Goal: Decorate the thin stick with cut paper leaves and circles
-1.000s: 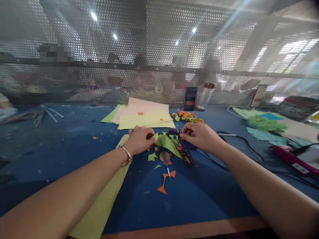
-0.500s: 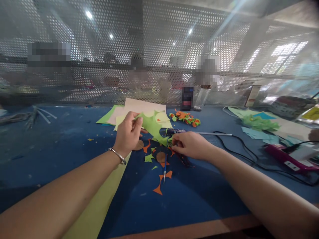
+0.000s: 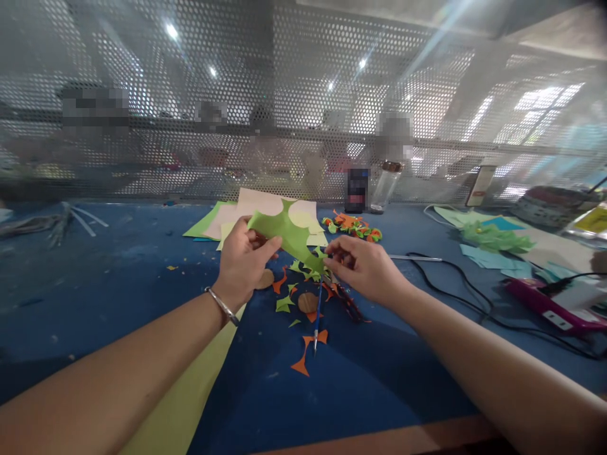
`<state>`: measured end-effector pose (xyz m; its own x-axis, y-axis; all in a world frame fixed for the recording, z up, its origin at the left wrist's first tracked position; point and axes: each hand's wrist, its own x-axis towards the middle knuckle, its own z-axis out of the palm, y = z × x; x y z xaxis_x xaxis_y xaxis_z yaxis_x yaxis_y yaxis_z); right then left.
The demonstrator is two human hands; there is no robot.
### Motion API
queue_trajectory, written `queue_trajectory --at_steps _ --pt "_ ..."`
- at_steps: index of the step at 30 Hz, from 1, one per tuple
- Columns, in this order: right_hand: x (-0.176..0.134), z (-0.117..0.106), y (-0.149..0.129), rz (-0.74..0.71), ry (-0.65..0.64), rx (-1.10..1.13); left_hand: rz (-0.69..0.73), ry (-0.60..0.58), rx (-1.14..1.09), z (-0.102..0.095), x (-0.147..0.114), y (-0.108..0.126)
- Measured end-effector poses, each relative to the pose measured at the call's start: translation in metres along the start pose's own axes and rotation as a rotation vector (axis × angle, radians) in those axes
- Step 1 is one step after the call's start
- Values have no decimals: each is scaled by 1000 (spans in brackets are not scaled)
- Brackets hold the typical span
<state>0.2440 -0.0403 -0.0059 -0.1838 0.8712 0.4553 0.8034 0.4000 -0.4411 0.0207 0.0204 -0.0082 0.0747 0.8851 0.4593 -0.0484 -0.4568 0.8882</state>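
My left hand (image 3: 244, 259), with a silver bracelet at the wrist, pinches a sheet of green paper (image 3: 284, 230) that has rounded bites cut from its edges. At the paper's lower right end, the curled fingers of my right hand (image 3: 363, 265) close on its edge. Below lie green paper scraps (image 3: 284, 304), orange scraps (image 3: 302, 363), a round brown disc (image 3: 308, 303) and another disc (image 3: 264, 279). A thin blue-handled tool (image 3: 317, 319) points toward me. Beneath my right hand is a dark reddish object (image 3: 349, 306), partly hidden, its kind unclear.
Stacked coloured sheets (image 3: 251, 201) and orange-green curled paper pieces (image 3: 353, 222) lie behind my hands. A clear bottle (image 3: 386, 186) stands by the perforated screen (image 3: 303, 95). To the right are a purple power strip (image 3: 545, 306) and black cable (image 3: 474, 297). A long yellow-green sheet (image 3: 184, 404) extends beneath my left arm.
The green paper has tilted and shifted slightly left in my left hand. My right hand has risen a little, with its fingers turned. The blue-handled tool has shifted slightly.
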Motion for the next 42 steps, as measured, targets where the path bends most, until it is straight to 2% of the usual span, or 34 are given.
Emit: queue_trajectory --at_steps 3,6,8,11,16,19,24,27,31,33,37,42 --pt "-1 -3 -2 -19 163 45 -48 -15 -122 4 -5 9" --pt "-3 -7 -7 -87 278 61 -243 -119 -173 7 -10 16" --pt "-4 -10 -11 -145 307 55 -359 -210 -180 9 -13 18" --pt "-7 -11 -17 -209 280 31 -383 -319 -97 10 -17 19" --pt "-5 -9 -16 -234 136 17 -204 -478 193 8 -20 16" --pt "-2 -7 -11 -243 46 39 -169 -523 221 6 -18 15" --pt "-2 -4 -10 -197 48 132 -184 -614 241 3 -17 14" --pt "-3 -6 -10 -72 92 209 -233 -580 193 3 -18 11" --pt "0 -11 -5 116 141 339 -353 -363 71 5 -17 8" --pt "2 -10 -1 162 64 421 -401 -283 16 4 -15 8" --pt "3 -2 2 177 -164 518 -455 -242 -77 3 -12 7" --pt "1 3 -1 188 -306 533 -383 -241 -97 3 -13 4"
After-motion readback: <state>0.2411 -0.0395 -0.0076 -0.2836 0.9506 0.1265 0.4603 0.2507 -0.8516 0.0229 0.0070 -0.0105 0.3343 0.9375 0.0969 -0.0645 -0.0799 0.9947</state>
